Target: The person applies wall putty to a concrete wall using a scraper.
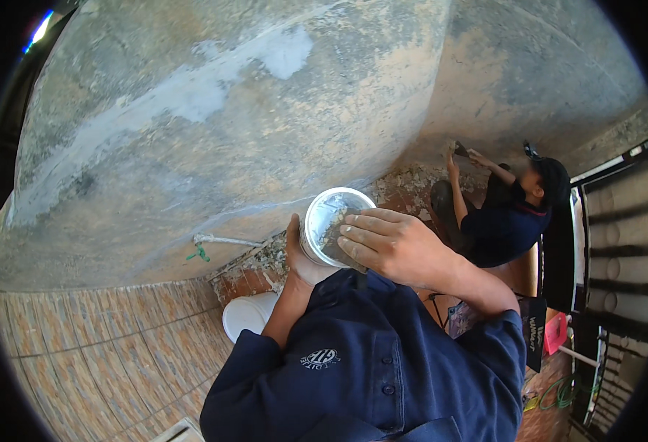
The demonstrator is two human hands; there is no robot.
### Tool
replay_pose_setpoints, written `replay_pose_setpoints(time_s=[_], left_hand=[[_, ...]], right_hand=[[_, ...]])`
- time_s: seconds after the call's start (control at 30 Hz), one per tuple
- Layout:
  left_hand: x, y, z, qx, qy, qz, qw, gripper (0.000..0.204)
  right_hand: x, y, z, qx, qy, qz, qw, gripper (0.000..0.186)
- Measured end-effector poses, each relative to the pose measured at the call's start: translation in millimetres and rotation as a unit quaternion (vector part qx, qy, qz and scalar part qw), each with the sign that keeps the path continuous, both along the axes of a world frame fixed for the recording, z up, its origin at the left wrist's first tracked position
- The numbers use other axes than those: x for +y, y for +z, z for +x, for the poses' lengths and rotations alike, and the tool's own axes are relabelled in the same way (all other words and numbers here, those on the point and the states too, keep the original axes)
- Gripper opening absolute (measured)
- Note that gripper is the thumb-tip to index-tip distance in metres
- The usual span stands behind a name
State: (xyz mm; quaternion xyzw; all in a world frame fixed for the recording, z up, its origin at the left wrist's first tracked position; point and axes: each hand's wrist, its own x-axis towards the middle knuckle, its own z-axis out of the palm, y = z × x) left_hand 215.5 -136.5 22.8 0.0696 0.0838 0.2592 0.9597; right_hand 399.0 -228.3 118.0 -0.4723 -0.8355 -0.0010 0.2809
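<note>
While your left hand [302, 261] is curving wide around the near left side of the white tub [319, 212], it is clamping the wall between thumb and palm; the tub is sitting just beyond your chest, near the wall [265, 177]; it is probably feeling light and fairly stiff, not fragile, with a smooth side that may be turning slippery under dust; a low hold around the body, clear of the rim, is likely serving best; your right hand [390, 249] is reaching over the tub's right side, fingers nearly straight and close together, touching a dark flat blade [349, 255] (perhaps a scraper); whether it is gripping the handle, you cannot tell.
</note>
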Motion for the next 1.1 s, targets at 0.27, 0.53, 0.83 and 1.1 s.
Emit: replay_pose_setpoints(time_s=[0.27,0.53,0.83,1.1], left_hand=[[23.3,-21.5,17.6,0.010,-0.085,-0.028,0.996,0.075],[52.6,-36.1,30.9,0.062,-0.088,-0.009,0.994,0.079],[114.4,-46.9,27.7,-0.013,-0.079,-0.047,0.996,0.081],[145.2,-64.7,24.1,-0.104,0.016,-0.007,0.994,0.088]], right_hand=[[15.3,-11.9,22.1,-0.052,0.052,-0.023,0.997,0.030],[41.7,-9.3,30.7,-0.148,0.069,-0.098,0.982,0.031],[105.0,9.5,56.2,-0.033,0.093,-0.148,0.984,0.030],[120.5,-24.7,84.0,0.692,-0.066,-0.262,0.669,0.034]])
